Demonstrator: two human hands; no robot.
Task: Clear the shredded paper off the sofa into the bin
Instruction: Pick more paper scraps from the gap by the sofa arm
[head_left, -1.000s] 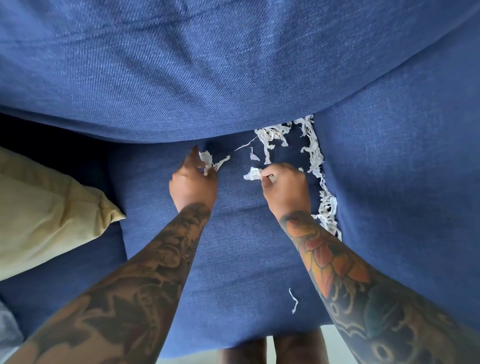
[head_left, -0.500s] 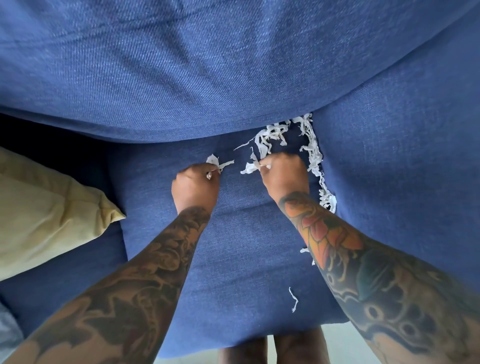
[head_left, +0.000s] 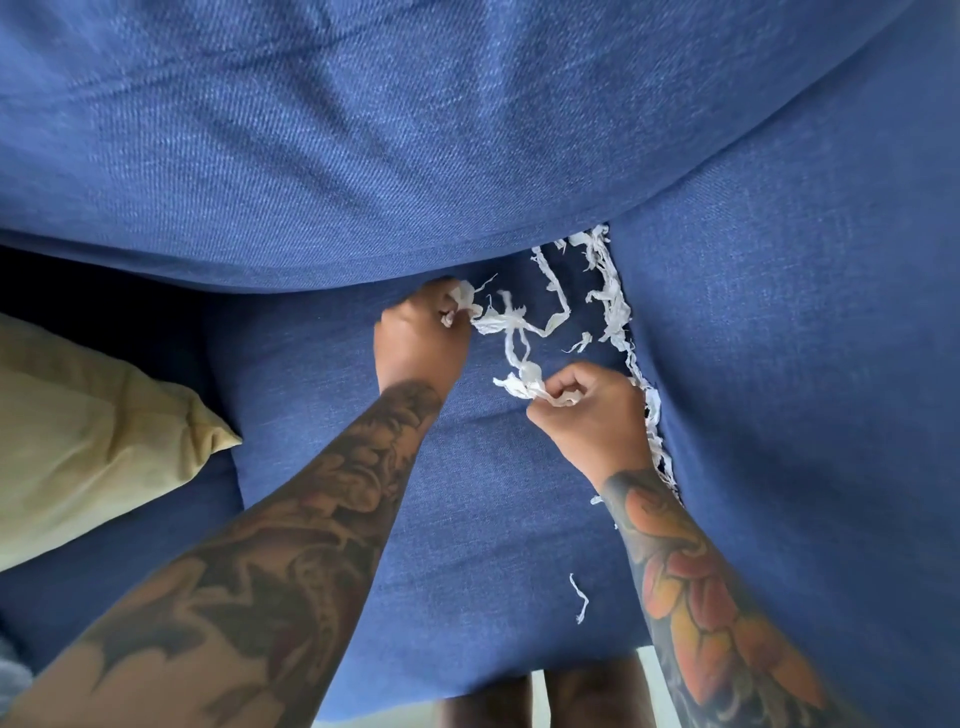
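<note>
Two fists: left hand (head_left: 421, 340) and right hand (head_left: 587, 410), apart, each clamped on shreds (head_left: 511, 332) strung across sofa (head_left: 483, 499) seat. Gathering step; more line seam. Bin unseen; next, carry there.

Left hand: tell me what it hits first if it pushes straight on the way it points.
Probably the back cushion. The left hand, closed on shredded paper, points up the seat toward the cushion's lower edge; depth is unclear.
</note>
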